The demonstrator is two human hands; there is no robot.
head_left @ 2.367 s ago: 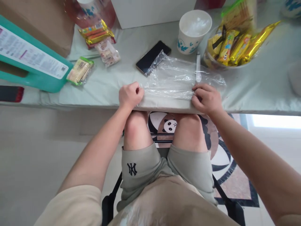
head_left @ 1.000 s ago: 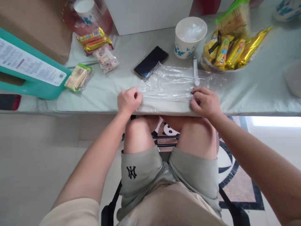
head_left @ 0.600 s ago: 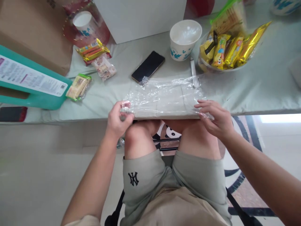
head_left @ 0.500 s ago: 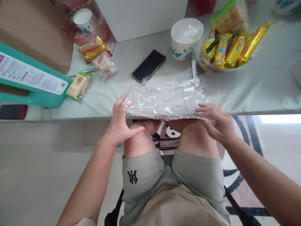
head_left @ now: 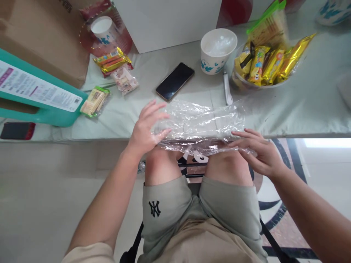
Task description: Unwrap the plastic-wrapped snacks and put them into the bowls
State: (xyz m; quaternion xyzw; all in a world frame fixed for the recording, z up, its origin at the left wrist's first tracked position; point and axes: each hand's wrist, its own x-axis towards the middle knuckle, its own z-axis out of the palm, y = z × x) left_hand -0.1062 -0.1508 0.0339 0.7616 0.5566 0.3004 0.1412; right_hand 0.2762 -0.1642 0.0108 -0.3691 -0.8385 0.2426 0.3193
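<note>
A crinkled sheet of clear plastic film [head_left: 203, 122] lies at the table's front edge, its near side drooping over my knees. Whether it is a bag I cannot tell. At its left end is my left hand [head_left: 148, 128], fingers spread and thumb touching the film. My right hand [head_left: 257, 151] has the right corner of the film between its thumb and outstretched fingers. Just beyond the film lie a black phone [head_left: 175, 81] and a white-handled tool like a folded cutter [head_left: 227, 87]. A paper cup [head_left: 218, 51] with blue leaves stands behind them.
On the right is a clear bowl [head_left: 263, 86] of gold-wrapped snacks. Snack packets [head_left: 112, 62] and a wrapped biscuit pack [head_left: 95, 102] lie left, near a teal jug [head_left: 60, 113]. A white box [head_left: 170, 22] and a cardboard box [head_left: 41, 40] stand behind.
My left hand has moved right and inward over the film's end. My right hand has come slightly nearer and right, and the film's near edge now hangs lower over my knees.
</note>
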